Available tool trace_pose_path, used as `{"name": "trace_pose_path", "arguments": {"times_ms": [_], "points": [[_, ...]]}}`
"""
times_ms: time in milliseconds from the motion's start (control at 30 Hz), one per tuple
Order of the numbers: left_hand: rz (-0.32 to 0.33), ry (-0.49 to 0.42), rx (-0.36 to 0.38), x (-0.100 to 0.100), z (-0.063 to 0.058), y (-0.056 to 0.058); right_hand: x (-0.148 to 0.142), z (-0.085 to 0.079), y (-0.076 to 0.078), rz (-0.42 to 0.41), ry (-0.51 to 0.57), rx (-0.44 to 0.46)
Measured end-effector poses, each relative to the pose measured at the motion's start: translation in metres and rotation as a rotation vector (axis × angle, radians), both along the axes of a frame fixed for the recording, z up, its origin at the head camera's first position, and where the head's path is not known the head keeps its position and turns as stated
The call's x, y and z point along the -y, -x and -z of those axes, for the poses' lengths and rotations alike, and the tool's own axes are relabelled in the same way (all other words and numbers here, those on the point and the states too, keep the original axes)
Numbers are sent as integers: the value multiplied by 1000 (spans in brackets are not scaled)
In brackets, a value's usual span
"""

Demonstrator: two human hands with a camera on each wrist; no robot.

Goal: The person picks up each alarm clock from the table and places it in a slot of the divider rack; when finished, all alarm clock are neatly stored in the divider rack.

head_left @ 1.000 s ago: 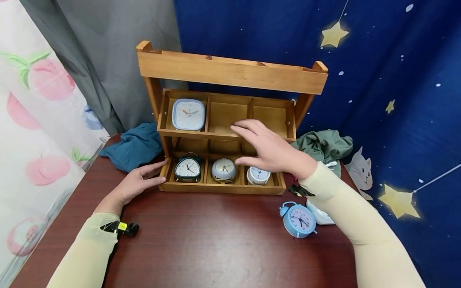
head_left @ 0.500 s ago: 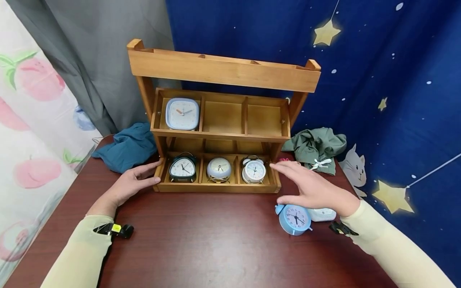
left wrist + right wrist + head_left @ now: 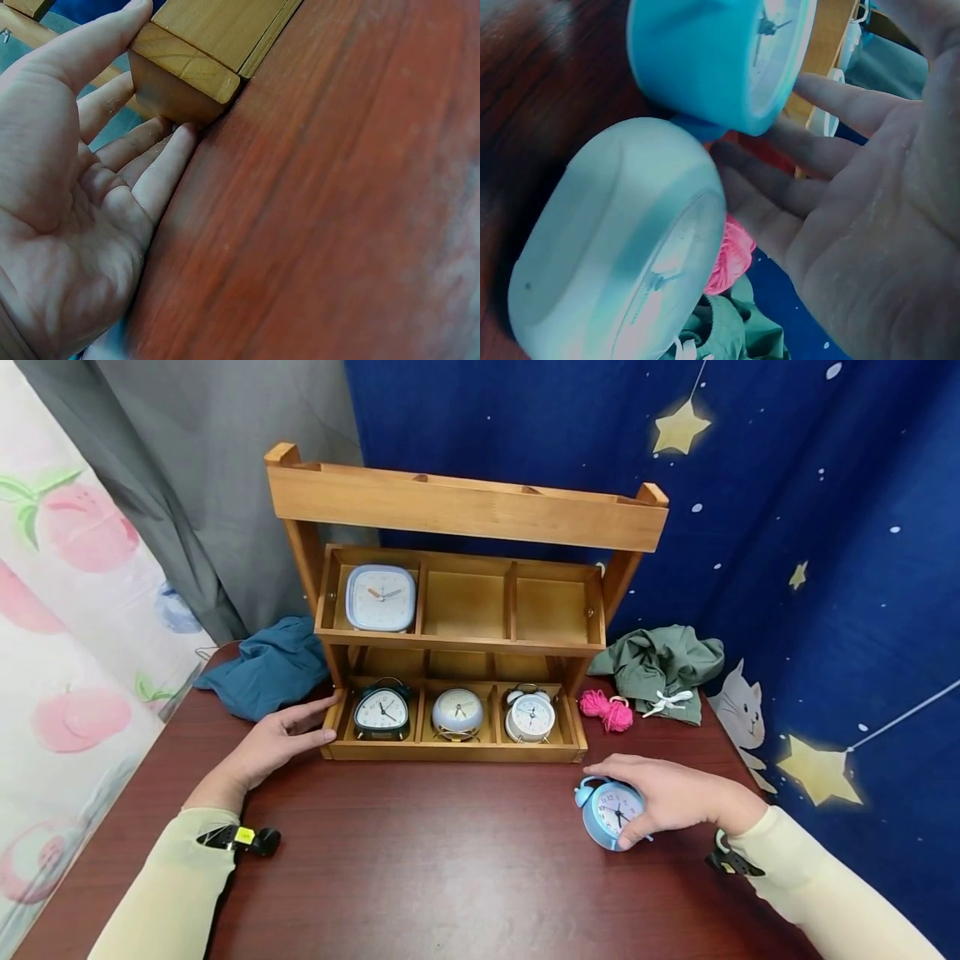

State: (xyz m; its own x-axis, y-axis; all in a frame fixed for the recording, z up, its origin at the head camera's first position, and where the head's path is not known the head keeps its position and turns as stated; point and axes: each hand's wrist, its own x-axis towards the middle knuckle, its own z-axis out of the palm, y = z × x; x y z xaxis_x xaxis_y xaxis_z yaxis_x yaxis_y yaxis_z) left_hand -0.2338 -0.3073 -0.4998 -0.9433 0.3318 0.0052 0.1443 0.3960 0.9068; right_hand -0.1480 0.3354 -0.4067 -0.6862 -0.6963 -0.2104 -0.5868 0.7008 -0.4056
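Observation:
My right hand (image 3: pixel 675 793) reaches over a light blue alarm clock (image 3: pixel 606 814) on the table, thumb across its lower face and fingers extended along the far side. The right wrist view has the fingers (image 3: pixel 832 97) fairly straight at the rim of the blue clock (image 3: pixel 697 60), beside a rounded white clock (image 3: pixel 622 240). That white clock is hidden by the hand in the head view. My left hand (image 3: pixel 262 752) rests its fingertips against the lower left end of a wooden shelf rack (image 3: pixel 457 750); the left wrist view shows them touching the corner of the wood (image 3: pixel 187 71).
The rack's lower tier holds a dark green clock (image 3: pixel 381 710), a round lavender clock (image 3: pixel 457 714) and a white twin-bell clock (image 3: pixel 530 717). A square blue-rimmed clock (image 3: pixel 380 598) sits above. Teal cloth (image 3: pixel 266 668), pink yarn (image 3: pixel 606 710) and a green bag (image 3: pixel 663 672) flank the rack.
My right hand has moved from in front of the rack down and right to the light blue alarm clock, uncovering the pink yarn. The left hand has stayed at the rack's corner.

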Motion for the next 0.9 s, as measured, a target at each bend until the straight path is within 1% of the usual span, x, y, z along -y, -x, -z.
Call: {"name": "trace_pose_path", "arguments": {"times_ms": [167,267,433,700,900], "points": [[-5,-10,11,0,1,-1,-4,3,-1,16,-71,-31],[-10,-3,8,0,0,-2,-5,5,-1,10,-83,-41],[-5,15,-5,0,-2,-1,-4,6,-2,-13,-82,-62],[-4,27,-16,-1,-3,-1,-4,10,-3,-3,-75,-80],[-9,17,-8,-1,-4,-1,1,14,-1,-6,-37,-130]]}}
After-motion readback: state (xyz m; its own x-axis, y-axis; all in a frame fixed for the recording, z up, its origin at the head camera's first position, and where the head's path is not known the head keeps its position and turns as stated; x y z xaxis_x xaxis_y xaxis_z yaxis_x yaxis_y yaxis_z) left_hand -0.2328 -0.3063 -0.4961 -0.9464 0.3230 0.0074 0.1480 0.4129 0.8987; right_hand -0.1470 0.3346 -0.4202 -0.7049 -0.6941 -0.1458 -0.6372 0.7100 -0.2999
